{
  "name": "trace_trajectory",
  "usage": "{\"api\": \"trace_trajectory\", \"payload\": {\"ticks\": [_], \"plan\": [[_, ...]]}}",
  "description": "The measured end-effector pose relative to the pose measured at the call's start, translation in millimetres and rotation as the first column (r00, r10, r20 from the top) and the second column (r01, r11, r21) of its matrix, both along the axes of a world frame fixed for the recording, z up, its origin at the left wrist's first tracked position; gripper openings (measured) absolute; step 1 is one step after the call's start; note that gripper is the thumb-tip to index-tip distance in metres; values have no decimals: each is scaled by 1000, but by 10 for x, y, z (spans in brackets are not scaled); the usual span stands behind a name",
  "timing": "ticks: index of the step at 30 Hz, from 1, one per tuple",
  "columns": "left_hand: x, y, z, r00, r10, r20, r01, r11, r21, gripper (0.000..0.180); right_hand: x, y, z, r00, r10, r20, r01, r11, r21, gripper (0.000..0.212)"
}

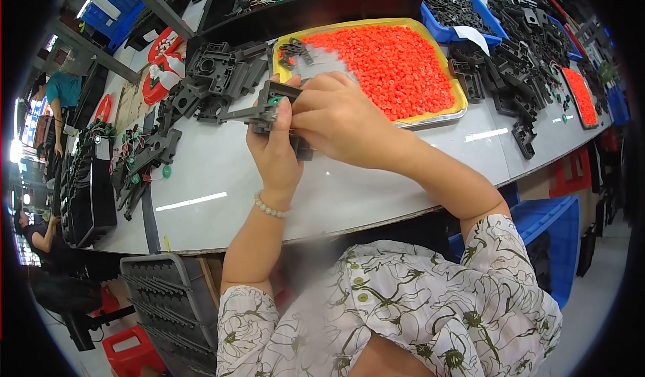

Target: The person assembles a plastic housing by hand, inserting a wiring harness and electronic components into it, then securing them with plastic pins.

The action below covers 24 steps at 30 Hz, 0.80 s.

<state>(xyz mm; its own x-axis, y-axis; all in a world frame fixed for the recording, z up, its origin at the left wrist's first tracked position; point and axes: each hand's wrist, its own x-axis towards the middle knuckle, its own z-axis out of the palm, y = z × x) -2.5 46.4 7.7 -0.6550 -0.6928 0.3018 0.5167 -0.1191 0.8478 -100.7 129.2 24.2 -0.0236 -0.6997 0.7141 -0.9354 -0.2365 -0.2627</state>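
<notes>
Over the white table, my left hand (277,155) grips a black plastic housing (259,113) with a long arm sticking out to the left. A bit of green shows in its upper part. My right hand (342,118) is closed with bent fingers against the right side of the same part; whatever its fingertips pinch is hidden. Just beyond the hands lies a yellow-rimmed tray (440,116) filled with small orange-red plastic pieces (393,68). A few small black parts (295,51) rest in the tray's left corner.
Black plastic housings (222,75) are heaped left of the tray, more (504,81) to its right. At the back stands a black bin (322,11) of wired parts beside a blue bin (470,36). Green boards with wires (134,155) lie left. Other people (62,95) are at far left.
</notes>
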Motion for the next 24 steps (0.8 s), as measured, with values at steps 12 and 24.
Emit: {"api": "trace_trajectory", "payload": {"ticks": [12, 24], "plan": [[15, -32, 66, 998, -12, -59, 19, 994, 112, 41, 37, 81, 138, 988, -78, -134, 78, 997, -10, 16], [-14, -36, 32, 999, 14, -32, -10, 992, 127, 41, -18, -32, 13, 996, 70, 49, -74, 993, 87, 19]]}}
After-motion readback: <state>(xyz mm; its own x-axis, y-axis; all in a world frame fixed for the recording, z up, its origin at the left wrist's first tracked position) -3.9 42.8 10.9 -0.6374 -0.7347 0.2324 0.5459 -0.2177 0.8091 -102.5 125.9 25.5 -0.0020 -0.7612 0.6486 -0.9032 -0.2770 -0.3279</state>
